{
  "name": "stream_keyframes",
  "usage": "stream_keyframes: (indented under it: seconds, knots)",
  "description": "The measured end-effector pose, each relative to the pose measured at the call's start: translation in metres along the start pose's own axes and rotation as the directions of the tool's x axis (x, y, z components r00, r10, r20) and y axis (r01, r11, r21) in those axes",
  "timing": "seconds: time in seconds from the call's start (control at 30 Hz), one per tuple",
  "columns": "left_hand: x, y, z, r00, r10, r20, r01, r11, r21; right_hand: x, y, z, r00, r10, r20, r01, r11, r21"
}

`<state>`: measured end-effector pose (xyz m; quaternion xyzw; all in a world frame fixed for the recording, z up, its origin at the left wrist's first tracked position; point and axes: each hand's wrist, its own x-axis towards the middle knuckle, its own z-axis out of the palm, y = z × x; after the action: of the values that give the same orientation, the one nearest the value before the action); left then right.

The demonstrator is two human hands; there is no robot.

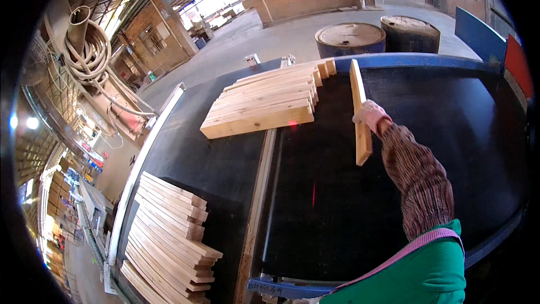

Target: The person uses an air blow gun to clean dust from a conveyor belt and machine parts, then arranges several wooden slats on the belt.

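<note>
One broad black tabletop [318, 236] fills the middle; two drums [350, 35] stand beyond its far edge, toward one o'clock; two rows of pale boards lie on it, the far row [264, 101] near twelve o'clock and the near row [174, 236] between seven and eight, each at least eight strong, too overlapped for an exact count; one single board [363, 145] sits between two and three o'clock, apart from both; one pink-gloved right hand [371, 116] is clamped on it near its middle; the left hand's state cannot be told.
</note>
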<state>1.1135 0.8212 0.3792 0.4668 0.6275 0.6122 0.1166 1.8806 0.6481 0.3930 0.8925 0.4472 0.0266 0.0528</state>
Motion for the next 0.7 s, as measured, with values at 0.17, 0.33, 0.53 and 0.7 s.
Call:
stream_keyframes:
  seconds: [0.17, 0.33, 0.53, 0.7]
  knots:
    - [0.004, -0.029, -0.010, 0.968, 0.248, 0.044, -0.251, 0.954, 0.163, 0.075, -0.051, -0.007, 0.993, -0.095, 0.073, 0.102, 0.990, -0.099]
    - [-0.002, -0.001, 0.004, 0.980, -0.188, -0.067, 0.172, 0.966, -0.194, 0.082, -0.112, -0.050, 0.941, 0.249, 0.228, -0.309, 0.909, 0.279]
    - [-0.005, 0.004, 0.008, 0.995, -0.023, -0.095, 0.031, 0.997, 0.077, 0.139, -0.129, -0.013, 0.955, -0.177, 0.237, 0.232, 0.946, -0.227]
    - [0.005, -0.020, 0.001, 0.990, 0.107, -0.090, -0.095, 0.987, 0.132, 0.143, -0.166, -0.027, 0.984, -0.138, 0.111, 0.141, 0.990, -0.015]
